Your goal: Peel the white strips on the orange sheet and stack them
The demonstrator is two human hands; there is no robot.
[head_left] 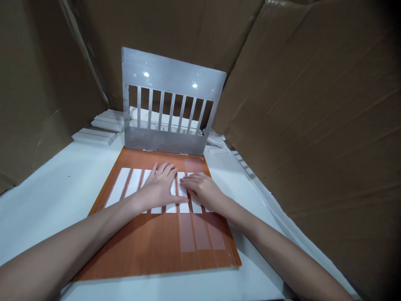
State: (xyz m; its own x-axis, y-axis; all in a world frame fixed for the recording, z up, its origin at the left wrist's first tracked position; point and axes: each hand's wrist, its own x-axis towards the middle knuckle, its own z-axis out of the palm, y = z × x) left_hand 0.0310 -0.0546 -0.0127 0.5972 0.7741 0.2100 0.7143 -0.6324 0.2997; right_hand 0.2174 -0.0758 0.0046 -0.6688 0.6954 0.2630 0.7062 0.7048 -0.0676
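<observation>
An orange board (140,246) lies in front of me with a row of several white strips (117,188) laid side by side across it. My left hand (161,184) rests flat over the middle strips, its fingers spread and pointing away from me. Close to its right, my right hand (203,190) lies over the strips toward the right end, fingers stretched out to the left and thumb tucked low. Both hands partly cover the strips beneath them. Behind the board a metal frame with several slots (173,79) stands raised, tilted back from the board's far edge.
Stacks of white strips (108,121) lie at the back left. More white pieces (217,140) sit at the back right. A white table (40,179) carries everything, and brown cardboard walls (313,104) close in the left, back and right.
</observation>
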